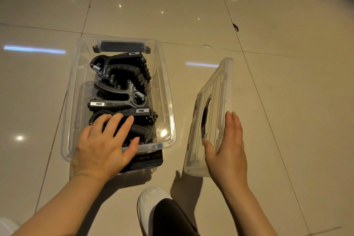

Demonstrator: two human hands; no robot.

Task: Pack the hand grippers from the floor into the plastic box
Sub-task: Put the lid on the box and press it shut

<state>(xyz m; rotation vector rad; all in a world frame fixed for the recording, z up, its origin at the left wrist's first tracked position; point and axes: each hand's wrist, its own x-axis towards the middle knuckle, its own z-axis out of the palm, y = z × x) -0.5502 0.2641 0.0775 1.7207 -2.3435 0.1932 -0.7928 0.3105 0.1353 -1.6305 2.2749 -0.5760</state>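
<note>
A clear plastic box (73,90) stands on the tiled floor, filled with several black hand grippers (120,74) with metal springs. My left hand (104,142) lies flat over the near end of the box, its straight fingers resting on the nearest gripper. To the right, the clear lid (218,101) is tilted up on its left edge. My right hand (228,145) supports the lid from its right side, fingers straight along it and thumb under the near part.
A black latch (145,161) juts from the box's near end and another (122,46) sits at the far end. My white shoe and dark trouser leg (153,205) are at the bottom centre. Glossy beige tiles surround the box.
</note>
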